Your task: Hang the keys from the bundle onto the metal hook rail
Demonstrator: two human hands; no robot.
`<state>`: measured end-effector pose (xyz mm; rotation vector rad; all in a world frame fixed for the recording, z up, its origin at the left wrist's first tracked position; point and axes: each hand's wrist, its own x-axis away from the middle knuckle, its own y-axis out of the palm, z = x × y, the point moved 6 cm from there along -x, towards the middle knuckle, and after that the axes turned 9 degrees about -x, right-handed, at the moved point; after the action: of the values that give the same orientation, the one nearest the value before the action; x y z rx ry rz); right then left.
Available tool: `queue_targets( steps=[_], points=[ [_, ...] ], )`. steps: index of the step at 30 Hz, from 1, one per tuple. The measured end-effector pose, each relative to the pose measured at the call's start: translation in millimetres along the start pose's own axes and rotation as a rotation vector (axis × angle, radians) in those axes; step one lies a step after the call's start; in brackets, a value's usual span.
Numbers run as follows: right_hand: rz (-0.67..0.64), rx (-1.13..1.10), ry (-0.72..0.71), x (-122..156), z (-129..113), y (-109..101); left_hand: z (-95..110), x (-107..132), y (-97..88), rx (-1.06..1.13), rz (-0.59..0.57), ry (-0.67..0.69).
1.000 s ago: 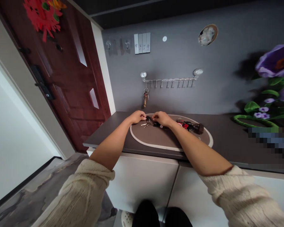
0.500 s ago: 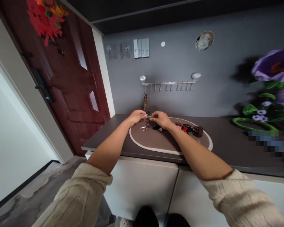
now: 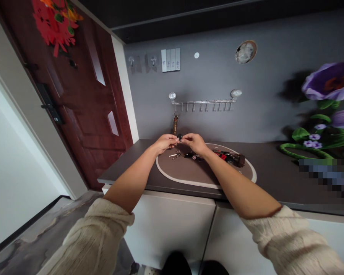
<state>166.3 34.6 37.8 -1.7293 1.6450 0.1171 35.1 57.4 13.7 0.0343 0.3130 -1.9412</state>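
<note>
My left hand [image 3: 165, 143] and my right hand [image 3: 194, 143] meet over the mat, fingertips almost touching, both closed in a pinch. Between them shows a small dark round piece [image 3: 179, 136], perhaps a key fob; its exact kind is too small to tell. Just above it, a brown key chain [image 3: 175, 125] hangs from the left end of a clear hook rack [image 3: 204, 102]; whether it joins the dark piece is unclear. Below my fingers, loose silver keys [image 3: 175, 155] lie on the brown oval mat [image 3: 186, 173]. A pile of keys and red and black trinkets [image 3: 225, 156] lies partly behind my right wrist.
A dark countertop [image 3: 275, 175] carries the mat, above white cabinet doors [image 3: 172, 221]. Purple artificial flowers [image 3: 329, 82] stand at the right, beside a pixelated patch. At the left is a dark red door [image 3: 83, 99]. Wall switches [image 3: 171, 60] are above the rack.
My right hand has shifted slightly, its fingertips now close against the dark piece. More of that piece shows between my hands. The view has tilted a little.
</note>
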Motion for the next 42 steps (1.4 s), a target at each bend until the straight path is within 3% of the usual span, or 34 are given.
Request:
queue_targets(
  steps=[13,21,33,42],
  points=[
    [0.044,-0.061,0.022,-1,-1,-4,-1,0,-0.2,0.053,0.000,-0.022],
    [0.019,-0.055,0.010,-1,-1,0,3,0,-1.1,0.014,0.044,0.033],
    [0.065,0.129,-0.083,4,-20,-7,5,0,-1.3,0.017,0.028,0.044],
    [0.152,-0.134,-0.027,-2,-7,-14,-1,-1,-2.5,0.061,0.011,-0.014]
  ],
)
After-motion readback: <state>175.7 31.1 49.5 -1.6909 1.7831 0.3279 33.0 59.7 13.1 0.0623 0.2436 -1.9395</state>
